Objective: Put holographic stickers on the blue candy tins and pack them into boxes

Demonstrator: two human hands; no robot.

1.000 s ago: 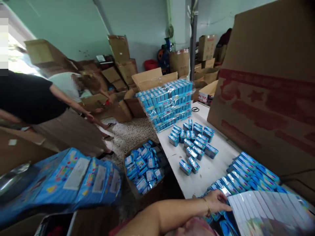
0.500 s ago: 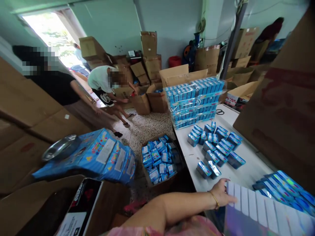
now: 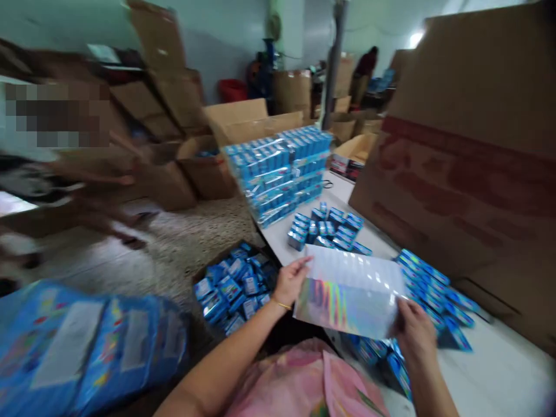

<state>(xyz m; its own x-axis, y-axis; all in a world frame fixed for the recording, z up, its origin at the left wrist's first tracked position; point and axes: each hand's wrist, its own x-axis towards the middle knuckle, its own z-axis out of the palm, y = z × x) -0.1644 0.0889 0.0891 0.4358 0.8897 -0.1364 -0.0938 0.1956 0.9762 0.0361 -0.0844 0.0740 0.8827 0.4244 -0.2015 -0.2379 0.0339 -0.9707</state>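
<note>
Between my two hands is a row of narrow shiny boxes (image 3: pixel 351 292), white along the far part and silver with a rainbow sheen along the near part. My left hand (image 3: pixel 292 282) is closed on its left end, thumb at the edge. On the right end my right hand (image 3: pixel 416 327) grips the near corner. The row is held above the white table (image 3: pixel 499 370), over some small blue boxes (image 3: pixel 373 347) that it partly hides. More blue boxes (image 3: pixel 428 284) lie in rows just past my right hand. Another group of blue boxes (image 3: pixel 345 234) stands beyond the held row.
A film-wrapped stack of blue boxes (image 3: pixel 282 174) stands at the table's far end, near scissors (image 3: pixel 327 184). A large carton (image 3: pixel 460 174) borders the right side. On the floor sits a carton of loose blue packs (image 3: pixel 234 286); blue wrapped bundles (image 3: pixel 91 347) are at left. A blurred person (image 3: pixel 108 139) bends beside cartons.
My view has swung right. The row of boxes has come from the lower right corner to the middle, turned and more fully seen. My right hand has come into view on it.
</note>
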